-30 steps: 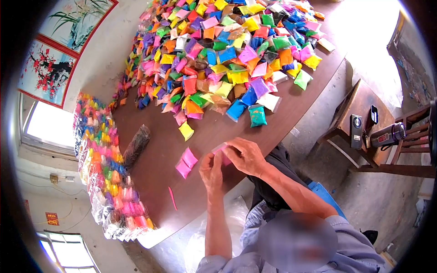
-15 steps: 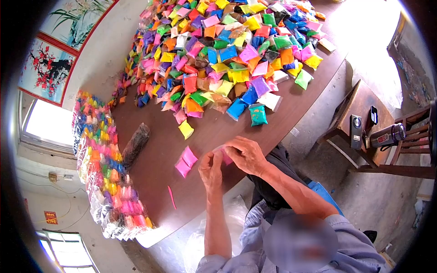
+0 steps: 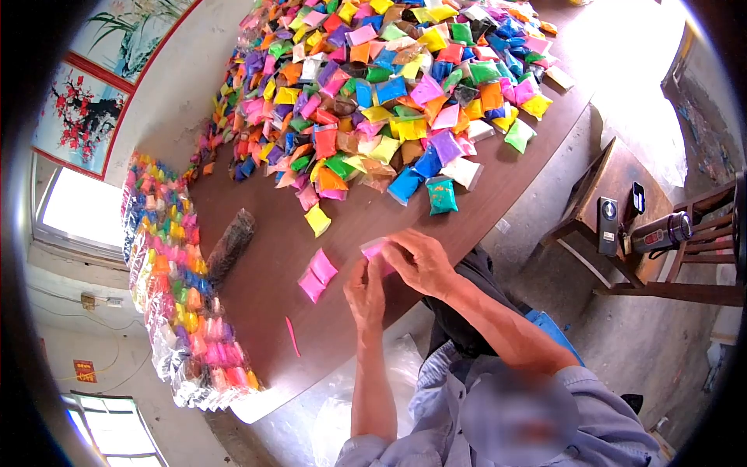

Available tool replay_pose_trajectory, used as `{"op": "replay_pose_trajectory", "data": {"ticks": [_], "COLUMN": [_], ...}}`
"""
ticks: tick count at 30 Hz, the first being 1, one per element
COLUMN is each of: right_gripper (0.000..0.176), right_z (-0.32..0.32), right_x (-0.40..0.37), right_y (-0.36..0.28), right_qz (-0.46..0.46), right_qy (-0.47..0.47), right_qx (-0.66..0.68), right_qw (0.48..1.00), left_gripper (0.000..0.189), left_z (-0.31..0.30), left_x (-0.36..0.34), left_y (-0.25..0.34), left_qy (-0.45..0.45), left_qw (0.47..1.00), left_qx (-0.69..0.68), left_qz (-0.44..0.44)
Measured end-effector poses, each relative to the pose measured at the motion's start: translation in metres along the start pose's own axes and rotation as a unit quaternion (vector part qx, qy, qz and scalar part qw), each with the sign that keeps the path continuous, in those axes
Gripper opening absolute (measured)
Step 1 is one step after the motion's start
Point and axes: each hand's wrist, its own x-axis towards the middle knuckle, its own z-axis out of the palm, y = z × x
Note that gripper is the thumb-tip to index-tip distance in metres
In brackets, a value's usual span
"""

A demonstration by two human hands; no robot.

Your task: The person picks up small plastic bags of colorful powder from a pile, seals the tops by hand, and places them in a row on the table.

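Between my two hands is a small pink packet (image 3: 374, 248), partly covered by the fingers. My left hand (image 3: 364, 293) pinches its lower side. The fingers of my right hand (image 3: 418, 261) close on its right side. Left of my hands, two pink packets (image 3: 318, 275) lie together on the brown table (image 3: 272, 311). A thin pink stick (image 3: 292, 336) rests nearer the table's edge. Just beyond the pink packets lies a yellow packet (image 3: 317, 221), at the near end of a large heap of coloured packets (image 3: 405, 93).
Bagged rows of coloured packets (image 3: 191, 303) line the table's left edge, beside a dark roll (image 3: 232, 245). At right, a small wooden table (image 3: 615, 179) holds a dark device (image 3: 608, 226) and a flask (image 3: 661, 233), next to a wooden chair (image 3: 712, 249).
Both hands have shifted slightly, and more of the pink packet shows above the fingers. The two pink packets and the heap stay where they were.
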Motion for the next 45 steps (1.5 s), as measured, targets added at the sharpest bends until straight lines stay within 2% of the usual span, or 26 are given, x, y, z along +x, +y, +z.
{"op": "replay_pose_trajectory", "data": {"ticks": [1,5,8,10,14,17,23,26,28,29,31,34,45], "right_gripper": [0.023,0.024,0.023,0.023,0.023,0.024,0.030,0.032,0.032,0.032,0.034,0.033,0.034], "right_z": [0.000,0.000,-0.002,0.002,-0.001,0.000,-0.003,-0.004,-0.004,-0.002,0.001,0.000,-0.003], "right_x": [0.000,-0.001,-0.002,-0.002,-0.001,-0.001,-0.001,-0.002,-0.001,-0.001,-0.002,-0.003,-0.001], "right_y": [-0.001,-0.004,-0.001,0.006,0.003,0.002,-0.002,0.000,0.002,0.005,0.009,0.006,0.002], "right_qz": [-0.028,-0.023,0.019,-0.008,-0.004,0.003,0.024,0.035,0.046,0.046,-0.003,-0.006,0.043], "right_qy": [-0.001,-0.012,-0.032,-0.004,0.007,0.003,-0.024,-0.020,-0.026,-0.026,0.001,-0.004,-0.004], "right_qx": [-0.013,0.000,0.012,0.010,0.011,0.011,0.024,0.003,0.005,0.004,-0.018,-0.014,0.007], "right_qw": [1.000,1.000,0.999,1.000,1.000,1.000,0.999,0.999,0.999,0.999,1.000,1.000,0.999], "left_gripper": [0.030,0.030,0.031,0.031,0.029,0.027,0.027,0.026,0.026,0.026,0.026,0.029,0.030], "left_z": [-0.001,-0.004,-0.002,-0.003,-0.001,-0.004,-0.003,-0.003,-0.003,-0.003,-0.004,-0.002,-0.003], "left_x": [0.000,0.001,0.002,0.003,0.001,0.002,0.004,0.003,0.002,0.003,0.004,0.004,0.002], "left_y": [0.000,-0.007,-0.011,-0.013,-0.006,-0.010,-0.014,-0.008,-0.004,-0.006,-0.012,-0.013,-0.009], "left_qy": [0.005,0.015,0.013,-0.014,-0.017,-0.024,-0.030,-0.043,-0.051,-0.051,-0.060,-0.027,-0.059], "left_qw": [1.000,0.999,0.999,1.000,0.999,0.999,0.999,0.999,0.997,0.997,0.997,0.999,0.998], "left_qx": [0.005,0.035,0.025,0.002,0.018,0.047,-0.017,-0.019,0.045,0.045,0.037,0.031,0.005], "left_qz": [-0.007,-0.024,-0.030,-0.013,0.027,-0.011,-0.027,-0.021,0.040,0.040,-0.007,-0.024,-0.020]}}
